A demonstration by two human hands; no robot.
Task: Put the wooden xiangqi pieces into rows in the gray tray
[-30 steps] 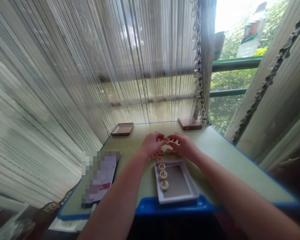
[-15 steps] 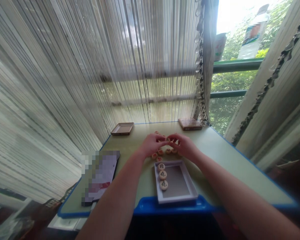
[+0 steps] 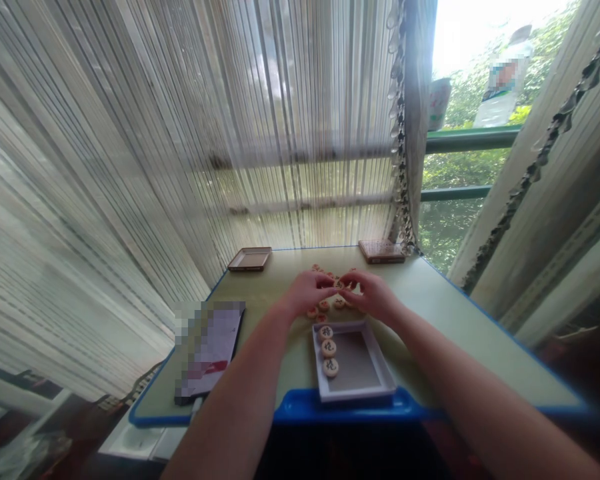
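My left hand [image 3: 307, 292] and my right hand [image 3: 370, 292] meet over the middle of the table. Between their fingertips is a round Chinese chess piece [image 3: 339, 285] with a dark character, and the fingers of both hands are closed on it. More pieces lie loose around and below the hands, such as a red-marked piece [image 3: 323, 305] and a dark-marked piece [image 3: 339, 303]; my fingers hide some. Nearer to me stands a shallow white box [image 3: 379, 360]. Three dark-marked pieces line its left side, one of them a middle piece [image 3: 329, 348].
A tablet-like device [image 3: 213, 347] lies at the table's left. Toward the back are an open shallow tray [image 3: 250, 259] and a brown box [image 3: 381, 251]. The table [image 3: 460, 347] has a blue edge. String curtains [image 3: 300, 100] hang behind it, with a bottle [image 3: 503, 83] on the right.
The view has shifted slightly. Both hands stay together around the chess piece, and the three pieces in the white box keep their places.
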